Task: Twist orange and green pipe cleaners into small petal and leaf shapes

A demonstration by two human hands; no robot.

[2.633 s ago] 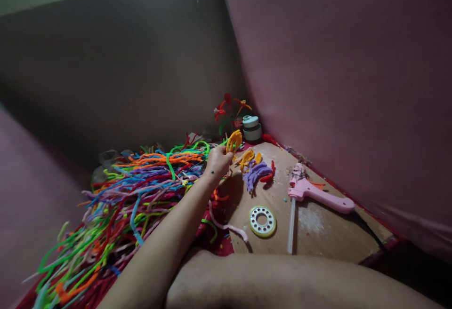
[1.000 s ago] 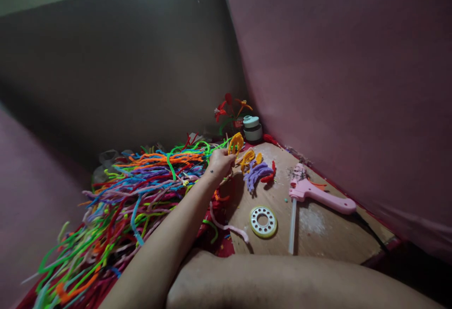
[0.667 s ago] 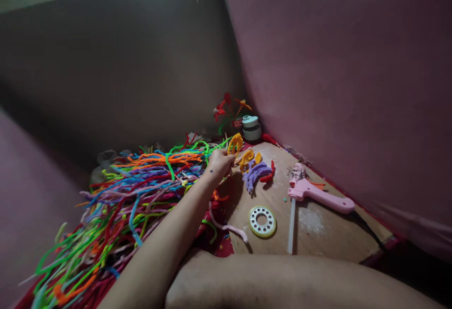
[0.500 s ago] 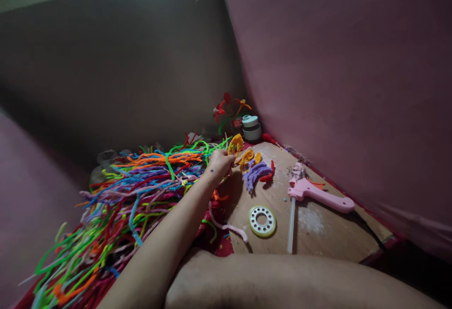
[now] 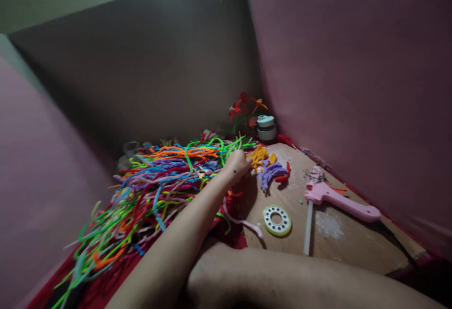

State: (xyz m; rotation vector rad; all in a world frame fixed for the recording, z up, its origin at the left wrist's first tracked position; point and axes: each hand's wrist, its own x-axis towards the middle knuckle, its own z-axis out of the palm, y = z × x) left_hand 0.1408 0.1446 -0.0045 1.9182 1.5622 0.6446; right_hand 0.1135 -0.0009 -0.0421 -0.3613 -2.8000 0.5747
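Observation:
My left hand [image 5: 238, 163] reaches forward from the lower left, its fingers curled and pressed together. Its fingertips are at the left edge of a small heap of orange-yellow looped pipe cleaners [image 5: 260, 154]; what they pinch, if anything, is hidden. Just right of the hand lie bent purple pipe cleaners [image 5: 271, 173] and a red piece [image 5: 283, 175]. To its left spreads a large pile of many-coloured pipe cleaners [image 5: 165, 177], partly covered by my forearm. My right hand is out of view.
A pink glue gun [image 5: 344, 202] with a clear glue stick lies on the wooden board [image 5: 289, 248]. Nearby is a round white disc [image 5: 277, 220] with a yellow rim. A lidded jar [image 5: 266, 128] and red flowers [image 5: 243, 106] stand at the back corner. My bent leg [image 5: 282, 271] crosses the front.
The upright yellow loop by my fingers is now lower, among the other yellow pieces. The whole view has shifted, so everything sits further right.

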